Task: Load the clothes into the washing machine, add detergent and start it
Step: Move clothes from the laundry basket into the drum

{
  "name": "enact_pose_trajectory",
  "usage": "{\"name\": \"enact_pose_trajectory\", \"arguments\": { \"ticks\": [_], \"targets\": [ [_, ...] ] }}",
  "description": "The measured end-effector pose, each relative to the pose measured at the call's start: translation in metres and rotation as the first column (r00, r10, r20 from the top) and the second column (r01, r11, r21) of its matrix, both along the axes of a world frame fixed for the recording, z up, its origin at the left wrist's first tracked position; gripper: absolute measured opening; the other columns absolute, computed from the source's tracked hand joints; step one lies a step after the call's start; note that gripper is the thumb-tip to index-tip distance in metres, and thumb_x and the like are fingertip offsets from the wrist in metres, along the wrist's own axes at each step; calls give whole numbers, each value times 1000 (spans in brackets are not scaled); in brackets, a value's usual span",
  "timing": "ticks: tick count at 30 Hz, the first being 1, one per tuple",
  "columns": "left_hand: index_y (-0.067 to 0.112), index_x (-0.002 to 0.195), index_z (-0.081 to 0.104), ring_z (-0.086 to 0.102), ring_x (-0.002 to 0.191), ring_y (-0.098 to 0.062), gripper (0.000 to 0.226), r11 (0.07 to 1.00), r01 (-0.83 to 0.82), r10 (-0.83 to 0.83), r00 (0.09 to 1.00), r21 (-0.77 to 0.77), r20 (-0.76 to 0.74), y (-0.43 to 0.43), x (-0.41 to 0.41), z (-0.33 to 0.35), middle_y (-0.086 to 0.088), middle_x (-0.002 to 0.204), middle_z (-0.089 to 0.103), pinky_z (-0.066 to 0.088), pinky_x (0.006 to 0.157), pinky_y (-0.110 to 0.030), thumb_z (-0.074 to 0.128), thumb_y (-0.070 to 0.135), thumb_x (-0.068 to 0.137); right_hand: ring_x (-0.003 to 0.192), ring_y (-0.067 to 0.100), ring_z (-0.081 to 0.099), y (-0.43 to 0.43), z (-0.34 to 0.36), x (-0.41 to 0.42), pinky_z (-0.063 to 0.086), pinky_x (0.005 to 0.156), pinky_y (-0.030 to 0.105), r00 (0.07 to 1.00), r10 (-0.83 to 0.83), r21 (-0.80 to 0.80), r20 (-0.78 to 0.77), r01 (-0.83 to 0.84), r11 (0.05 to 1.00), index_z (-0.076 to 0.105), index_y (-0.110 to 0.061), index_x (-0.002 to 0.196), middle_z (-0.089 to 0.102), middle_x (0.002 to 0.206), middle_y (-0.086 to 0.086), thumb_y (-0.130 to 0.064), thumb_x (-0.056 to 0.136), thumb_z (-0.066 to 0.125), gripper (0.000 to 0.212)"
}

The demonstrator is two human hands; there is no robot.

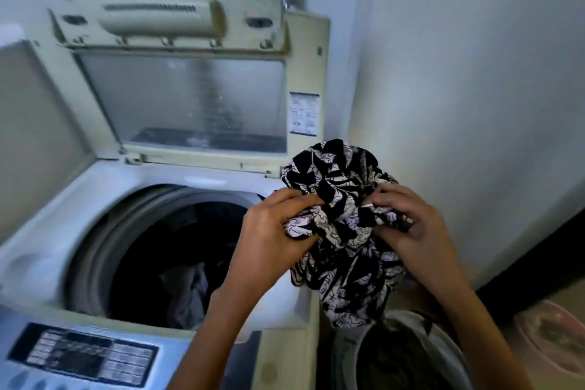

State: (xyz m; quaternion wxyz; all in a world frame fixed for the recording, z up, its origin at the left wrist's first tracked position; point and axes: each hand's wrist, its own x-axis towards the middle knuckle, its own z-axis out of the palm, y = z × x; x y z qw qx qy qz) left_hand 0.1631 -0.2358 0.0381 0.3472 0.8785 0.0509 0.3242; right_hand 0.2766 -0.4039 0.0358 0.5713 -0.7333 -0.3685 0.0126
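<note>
A top-loading washing machine (57, 231) stands at the left with its lid (190, 98) raised upright. Dark and grey clothes (190, 288) lie inside the drum. A bunched black-and-white patterned garment (345, 247) hangs in the air just right of the drum opening, above the machine's right edge. My left hand (269, 231) grips its left side and my right hand (411, 225) grips its right side, fingers curled into the fabric.
The control panel (82, 355) runs along the machine's near edge. A pale bucket (348, 345) with dark laundry sits on the floor right of the machine. A pink basin (554, 339) lies at the far right. White walls close in behind and right.
</note>
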Motion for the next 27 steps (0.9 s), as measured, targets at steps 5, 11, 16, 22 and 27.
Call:
{"name": "enact_pose_trajectory", "arguments": {
  "ticks": [5,11,16,22,27],
  "targets": [
    [17,100,72,54,90,16,41,997,-49,45,997,55,61,70,-31,30,25,97,56,38,84,-2,74,13,60,102,-22,47,75,30,-24,32,85,-3,997,74,42,22,-75,996,63,-31,83,56,107,-19,20,67,64,54],
    [17,99,73,53,88,18,40,993,-96,92,994,73,56,152,-58,30,26,94,55,37,82,0,74,14,59,98,-26,46,163,27,-49,29,84,-5,994,108,50,-1,-108,993,62,-28,86,55,104,-18,22,67,62,53],
    [18,101,72,58,86,2,46,994,-71,78,994,82,-80,215,-63,-4,14,94,62,41,81,-4,81,3,58,99,-20,48,217,-9,-58,26,84,-8,995,79,-69,-68,-84,994,62,-30,89,56,105,-20,18,68,65,52],
    [17,103,72,63,88,-9,44,995,70,-49,958,66,-283,257,-47,-66,3,98,68,42,83,-10,80,6,61,111,4,43,249,-67,-53,24,81,-9,991,-11,-318,-130,-31,947,69,-11,101,49,117,-12,15,70,65,40],
    [16,105,70,62,98,-18,43,989,149,-138,885,-11,-445,272,-29,-109,-2,106,65,43,88,-18,74,2,65,115,12,46,260,-105,-44,25,87,3,992,-33,-460,-125,-29,887,67,-2,99,55,120,5,19,68,60,38]
  ]
}}
